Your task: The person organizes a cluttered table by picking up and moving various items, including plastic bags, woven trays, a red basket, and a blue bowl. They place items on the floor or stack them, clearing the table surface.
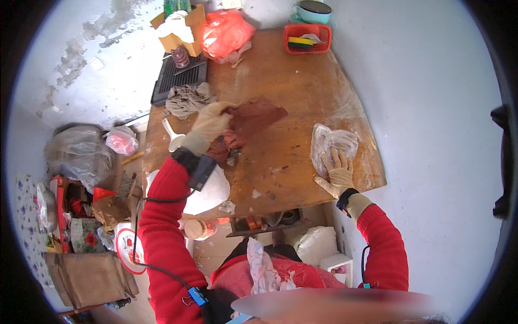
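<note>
My left hand (212,123), in a pale glove, grips one end of a dark red cloth (259,117) over the left part of the wooden table (283,89). The cloth's far end spreads to the right and looks slightly blurred; a crumpled part hangs by my wrist. On the right, my gloved right hand (336,172) rests with spread fingers on a clear plastic bag (334,139) lying on the table; whether the fingers grip it is unclear. A white scoop (175,137) and a crumpled grey-brown cloth (188,100) lie beside my left hand. A white sheet or bag (210,194) is under my left forearm.
A black slatted tray (180,75), a cardboard box (195,30) and a red plastic bag (226,34) stand at the back left. A red basket (308,48) with a sponge is at the back right. An open drawer (263,229) juts below the near edge; a wall borders the right side.
</note>
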Motion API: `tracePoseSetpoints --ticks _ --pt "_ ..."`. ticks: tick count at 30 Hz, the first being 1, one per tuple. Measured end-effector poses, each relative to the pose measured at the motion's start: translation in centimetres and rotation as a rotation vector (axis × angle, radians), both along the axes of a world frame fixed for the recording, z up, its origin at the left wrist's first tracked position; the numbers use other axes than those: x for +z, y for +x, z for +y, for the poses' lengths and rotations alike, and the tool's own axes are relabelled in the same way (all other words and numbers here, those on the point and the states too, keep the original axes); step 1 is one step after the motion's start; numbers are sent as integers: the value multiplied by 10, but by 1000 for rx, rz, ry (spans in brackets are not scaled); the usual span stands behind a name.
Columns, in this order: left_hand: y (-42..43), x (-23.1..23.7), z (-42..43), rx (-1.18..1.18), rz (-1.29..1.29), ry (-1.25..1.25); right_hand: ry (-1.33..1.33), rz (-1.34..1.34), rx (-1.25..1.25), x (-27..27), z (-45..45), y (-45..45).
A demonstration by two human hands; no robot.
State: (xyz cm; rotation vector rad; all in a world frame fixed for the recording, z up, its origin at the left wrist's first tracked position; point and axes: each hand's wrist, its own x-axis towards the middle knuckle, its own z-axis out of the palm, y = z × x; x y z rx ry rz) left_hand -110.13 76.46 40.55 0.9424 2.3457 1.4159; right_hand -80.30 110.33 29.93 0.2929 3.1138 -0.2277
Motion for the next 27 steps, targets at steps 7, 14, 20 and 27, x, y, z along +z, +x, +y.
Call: tracePoseSetpoints --ticks 7,14,20,27 --pt "35 36 -94 48 -228 520 -772 7 149 27 36 10" --pt "57 39 -106 262 -233 597 -470 -11 315 151 29 -12" --pt "80 52 -74 183 -497 545 -694 441 580 188 -73 -57" --pt "109 45 -22 -50 -400 526 -93 299 611 165 -158 -84"
